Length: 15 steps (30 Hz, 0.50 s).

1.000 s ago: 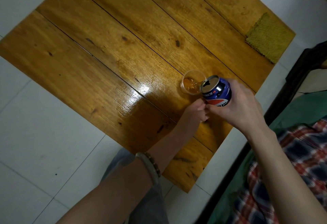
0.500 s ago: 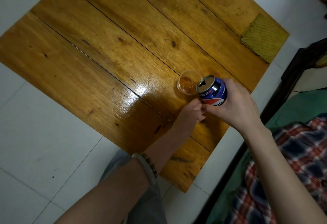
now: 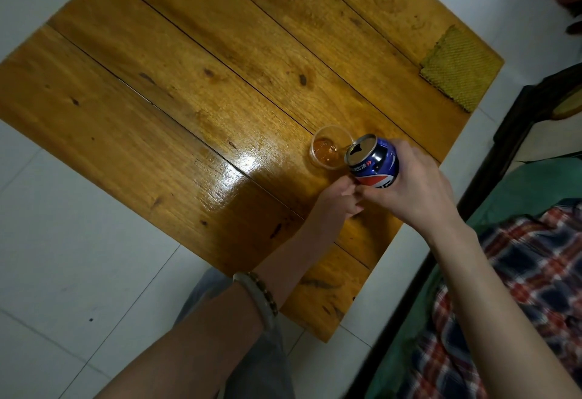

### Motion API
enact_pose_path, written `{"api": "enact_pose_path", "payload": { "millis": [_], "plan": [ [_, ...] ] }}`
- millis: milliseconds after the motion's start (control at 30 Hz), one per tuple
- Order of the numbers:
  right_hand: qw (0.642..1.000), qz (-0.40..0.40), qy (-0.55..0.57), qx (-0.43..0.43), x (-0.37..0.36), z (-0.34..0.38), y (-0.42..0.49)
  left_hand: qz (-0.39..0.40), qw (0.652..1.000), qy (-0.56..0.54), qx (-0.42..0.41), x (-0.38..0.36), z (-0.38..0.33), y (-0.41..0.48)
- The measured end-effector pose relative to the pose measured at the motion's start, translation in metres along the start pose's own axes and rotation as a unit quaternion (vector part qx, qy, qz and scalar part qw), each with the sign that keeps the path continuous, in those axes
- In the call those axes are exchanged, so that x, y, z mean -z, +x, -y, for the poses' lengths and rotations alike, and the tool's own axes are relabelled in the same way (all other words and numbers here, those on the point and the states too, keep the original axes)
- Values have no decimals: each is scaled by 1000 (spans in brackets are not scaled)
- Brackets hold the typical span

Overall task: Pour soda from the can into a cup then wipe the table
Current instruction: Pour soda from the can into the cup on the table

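A: Where is the can?
B: It is tilted just beside the cup, with its opening at the rim. The right hand wraps around its body.
A: And the left hand?
B: Just beside the cup, under the can, fingers bent. I cannot tell if it holds something.
A: How does the can handle?
B: Probably light, thin and smooth (it dents if squeezed), so grip the middle. The cup looks easy to tip. The cloth lies well apart from the cup.
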State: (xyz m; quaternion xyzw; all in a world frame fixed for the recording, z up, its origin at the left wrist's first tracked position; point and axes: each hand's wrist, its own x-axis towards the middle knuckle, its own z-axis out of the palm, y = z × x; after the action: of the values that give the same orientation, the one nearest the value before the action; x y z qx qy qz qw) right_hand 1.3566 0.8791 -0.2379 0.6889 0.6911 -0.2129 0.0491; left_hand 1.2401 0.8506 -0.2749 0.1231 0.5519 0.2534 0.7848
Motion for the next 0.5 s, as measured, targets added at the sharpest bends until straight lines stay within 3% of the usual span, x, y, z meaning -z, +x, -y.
{"api": "enact_pose_path", "payload": {
  "millis": [500],
  "plan": [
    [1000,8,2,-3,1,3,0,49,997,-55,-15,5,8,-13]
  ]
}}
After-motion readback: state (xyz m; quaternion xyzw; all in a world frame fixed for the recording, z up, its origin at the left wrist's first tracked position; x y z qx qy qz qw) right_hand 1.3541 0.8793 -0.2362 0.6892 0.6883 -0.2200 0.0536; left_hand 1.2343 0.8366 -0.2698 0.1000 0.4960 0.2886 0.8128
